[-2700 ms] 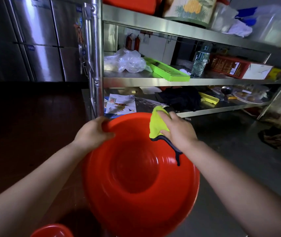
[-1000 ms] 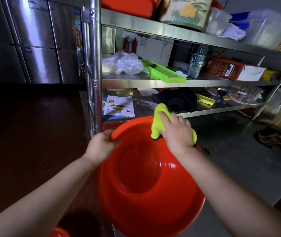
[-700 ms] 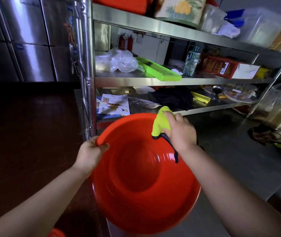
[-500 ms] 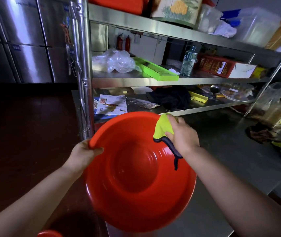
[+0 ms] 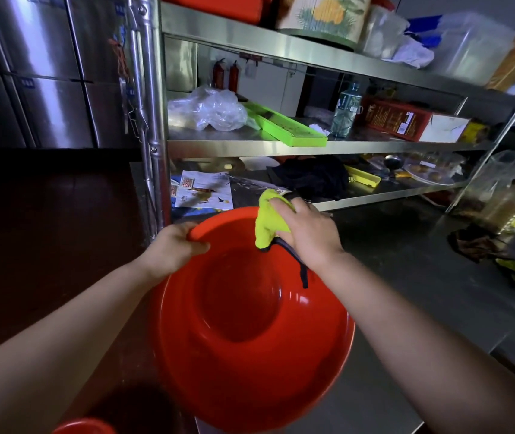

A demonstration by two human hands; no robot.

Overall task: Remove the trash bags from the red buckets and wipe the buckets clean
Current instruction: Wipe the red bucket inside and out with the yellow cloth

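Red plastic filled the near view: the red bucket (image 5: 250, 339) was tipped with its open mouth toward me, above the steel bench (image 5: 406, 308). A second red rim (image 5: 84, 426) showed just below and left of the bucket, at the frame's bottom edge. My left hand (image 5: 174, 249) gripped the bucket's upper left rim, fingers curled over the lip. My right hand (image 5: 309, 233) pressed a yellow cloth (image 5: 268, 220) against the bucket's upper right inner wall, fingers curled round it, a dark edge of the cloth trailing down inside. Beyond the bucket stood a steel shelf rack (image 5: 281, 148); printed papers (image 5: 203, 189) lay on its lowest shelf just behind the bucket's rim, and a crumpled clear plastic bag (image 5: 209, 109) and a green tray (image 5: 287, 128) sat on the shelf above.
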